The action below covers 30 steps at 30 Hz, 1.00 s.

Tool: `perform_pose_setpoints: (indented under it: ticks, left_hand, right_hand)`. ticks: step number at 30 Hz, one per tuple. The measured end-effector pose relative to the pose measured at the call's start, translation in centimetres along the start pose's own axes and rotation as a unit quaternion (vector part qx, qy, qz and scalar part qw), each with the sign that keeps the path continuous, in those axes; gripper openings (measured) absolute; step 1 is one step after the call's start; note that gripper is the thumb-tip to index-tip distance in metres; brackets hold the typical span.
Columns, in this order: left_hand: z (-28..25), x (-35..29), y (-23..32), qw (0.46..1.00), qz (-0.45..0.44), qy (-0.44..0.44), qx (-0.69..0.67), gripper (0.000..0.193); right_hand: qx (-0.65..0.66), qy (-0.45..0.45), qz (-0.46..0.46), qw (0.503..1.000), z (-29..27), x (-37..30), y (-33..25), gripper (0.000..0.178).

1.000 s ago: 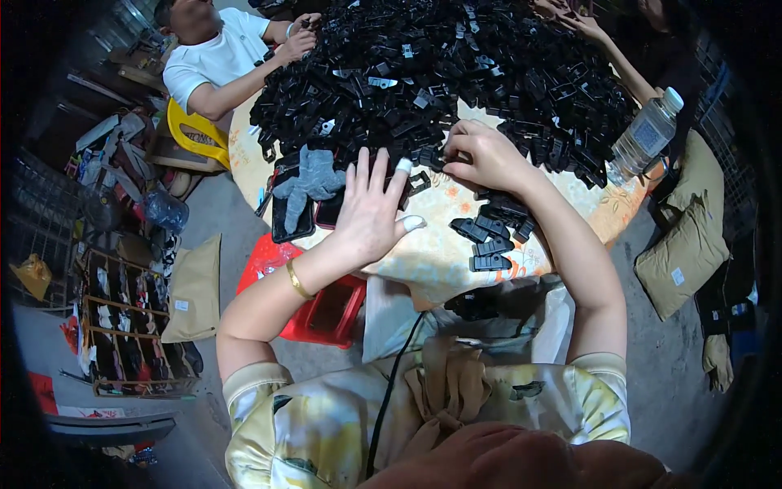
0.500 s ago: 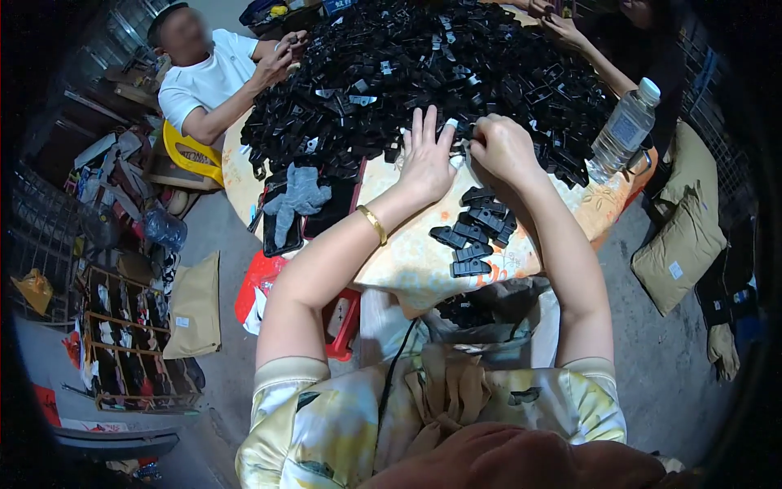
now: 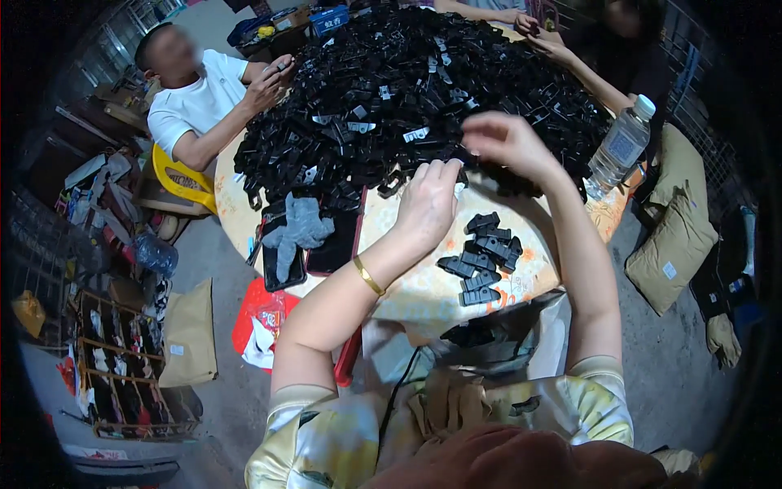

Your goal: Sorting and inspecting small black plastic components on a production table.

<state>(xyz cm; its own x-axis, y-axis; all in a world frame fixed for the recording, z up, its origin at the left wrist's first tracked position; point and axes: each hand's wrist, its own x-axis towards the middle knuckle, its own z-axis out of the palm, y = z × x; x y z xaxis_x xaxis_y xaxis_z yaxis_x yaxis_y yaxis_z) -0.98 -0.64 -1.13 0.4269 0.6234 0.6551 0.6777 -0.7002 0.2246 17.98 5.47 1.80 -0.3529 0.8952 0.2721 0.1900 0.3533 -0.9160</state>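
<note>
A large heap of black plastic clip-like parts (image 3: 366, 90) covers most of a round table (image 3: 391, 281) with a pale floral cloth. At the heap's near edge, my left hand (image 3: 430, 200) has its fingers curled closed, with white coverings on some fingertips. What it holds, if anything, is hidden against the black heap. To its right and farther up, my right hand (image 3: 513, 147) hangs over the heap, thumb and fingers apart, somewhat blurred. Nothing shows in it. Close to me, below both hands, lies a small group of black parts (image 3: 482, 259), several of them side by side.
A clear plastic bottle (image 3: 621, 148) stands at the table's right. Left of my forearm lie a grey cloth glove (image 3: 300, 232) and a dark phone (image 3: 283, 269). Co-workers' hands (image 3: 273, 80) handle parts across the heap. Tan sacks (image 3: 672, 253) lie on the floor.
My left hand has gone from fingers spread flat to curled closed. My right hand has lifted away from it, up over the heap, and its fingers have loosened. The view has shifted slightly.
</note>
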Motion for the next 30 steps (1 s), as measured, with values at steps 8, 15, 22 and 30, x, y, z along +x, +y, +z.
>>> perform_pose_setpoints:
  ticks: [8,15,22,30]
  left_hand:
    - [-0.1,-0.4,2.7,0.993,-0.030,-0.070,-0.089,0.042]
    - [-0.1,-1.0,2.2,0.991,-0.015,-0.101,-0.085,0.054]
    - [0.7,-1.2,2.2,0.991,-0.002,-0.126,-0.036,0.053]
    - [0.5,-0.8,1.7,0.984,-0.054,-0.075,-0.153,0.053]
  right_hand:
    - [-0.512,0.307,-0.155,0.787,-10.1,11.8,1.5,0.051]
    - [-0.518,0.234,0.022,0.822,-10.3,18.9,5.1,0.074]
    - [-0.495,0.160,0.020,0.854,-5.5,18.0,3.9,0.064]
    - [-0.522,0.195,-0.218,0.801,1.1,11.7,4.0,0.038]
